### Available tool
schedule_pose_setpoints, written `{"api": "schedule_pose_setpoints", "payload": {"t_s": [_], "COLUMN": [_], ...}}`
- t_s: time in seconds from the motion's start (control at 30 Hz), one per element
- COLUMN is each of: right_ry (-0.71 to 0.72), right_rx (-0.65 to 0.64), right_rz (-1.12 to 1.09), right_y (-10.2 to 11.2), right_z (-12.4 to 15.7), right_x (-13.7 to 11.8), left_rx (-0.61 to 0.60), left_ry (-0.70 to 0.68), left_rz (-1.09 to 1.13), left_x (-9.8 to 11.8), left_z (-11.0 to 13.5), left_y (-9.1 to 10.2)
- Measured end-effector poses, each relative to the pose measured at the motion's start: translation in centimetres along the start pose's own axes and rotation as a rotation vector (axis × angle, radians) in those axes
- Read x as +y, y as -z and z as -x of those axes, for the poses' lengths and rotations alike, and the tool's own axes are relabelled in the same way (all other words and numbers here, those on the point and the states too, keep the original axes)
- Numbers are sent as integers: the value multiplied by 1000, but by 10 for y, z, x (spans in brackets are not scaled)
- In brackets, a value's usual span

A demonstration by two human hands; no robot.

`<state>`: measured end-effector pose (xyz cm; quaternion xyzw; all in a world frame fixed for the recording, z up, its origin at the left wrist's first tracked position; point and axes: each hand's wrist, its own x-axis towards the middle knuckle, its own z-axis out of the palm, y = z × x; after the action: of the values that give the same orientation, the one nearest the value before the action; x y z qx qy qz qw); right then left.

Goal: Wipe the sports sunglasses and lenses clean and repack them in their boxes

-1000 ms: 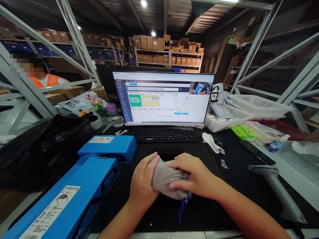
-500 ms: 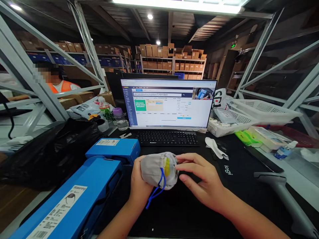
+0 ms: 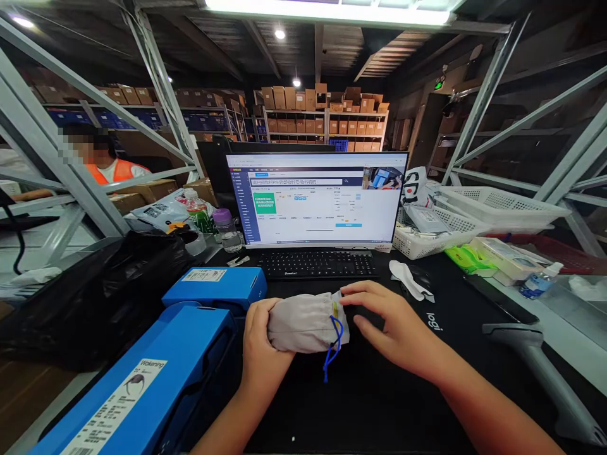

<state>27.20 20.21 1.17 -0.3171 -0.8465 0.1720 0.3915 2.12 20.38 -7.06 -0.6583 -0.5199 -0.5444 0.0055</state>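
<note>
A grey drawstring pouch (image 3: 301,322) with a blue cord lies on its side in my left hand (image 3: 263,335), whose fingers wrap its closed end. Its gathered mouth points right, and a bit of yellow shows inside. My right hand (image 3: 389,322) is beside the mouth, thumb and fingers apart, with the fingertips close to the opening; whether they touch it I cannot tell. Left of my hands are a long blue box (image 3: 190,341) with a white label and a smaller blue box (image 3: 227,284) behind it.
A keyboard (image 3: 317,262) and monitor (image 3: 317,202) stand ahead. On the right are a grey barcode scanner (image 3: 516,335), white baskets (image 3: 427,243) and a spray bottle (image 3: 538,281). A black plastic bag (image 3: 95,297) lies left. A person in an orange vest (image 3: 126,170) is beyond the frame.
The pouch has turned in my left hand, so its mouth and blue cord now point more to the right and less yellow shows. My right hand has shifted slightly right.
</note>
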Motion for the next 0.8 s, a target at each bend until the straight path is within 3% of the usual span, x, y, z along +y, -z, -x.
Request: {"api": "schedule_pose_setpoints", "payload": {"t_s": [0.1,0.2,0.4,0.53,0.67,0.8], "right_ry": [6,-10,-88,-57,-84,-208], "right_rx": [44,0,0,-44,39,109], "right_rz": [-1,29,52,95,106,24], "right_y": [1,-10,-20,-21,-25,-23], "right_z": [0,-1,0,1,1,0], "right_x": [0,5,11,13,15,13], "left_rx": [-19,-28,-49,-99,-82,-54], "left_ry": [42,38,-163,-255,-210,-182], "left_rz": [31,57,51,4,-25,-23], "left_x": [3,5,8,11,13,13], "left_z": [1,1,0,2,2,0], "left_y": [-2,-3,3,5,6,7]}}
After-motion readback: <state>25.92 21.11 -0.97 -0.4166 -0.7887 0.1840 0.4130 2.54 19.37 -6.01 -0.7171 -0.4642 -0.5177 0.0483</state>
